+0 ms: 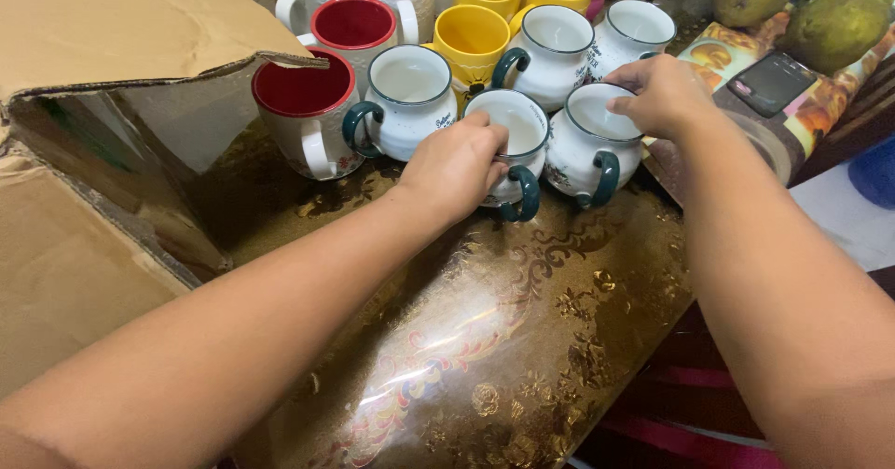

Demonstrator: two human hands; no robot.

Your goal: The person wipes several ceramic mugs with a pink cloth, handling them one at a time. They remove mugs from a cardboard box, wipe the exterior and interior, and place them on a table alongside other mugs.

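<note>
My left hand [456, 164] grips the rim of a white mug with a dark green handle [516, 130] near the front of the group. My right hand [663, 93] holds the rim of a second white, green-handled mug [590, 143] just to its right. Both mugs stand upright on a glossy brown patterned table [485, 338]. Behind them stand more white mugs with green handles [408, 96], several yellow mugs [472, 40] and several mugs with red insides [306, 105].
An open cardboard box [84, 152] fills the left side, its flap over the red mugs. At the back right lie green fruits [811, 12], a dark phone [772, 82] and a roll of tape [760, 143]. The table edge runs down the right.
</note>
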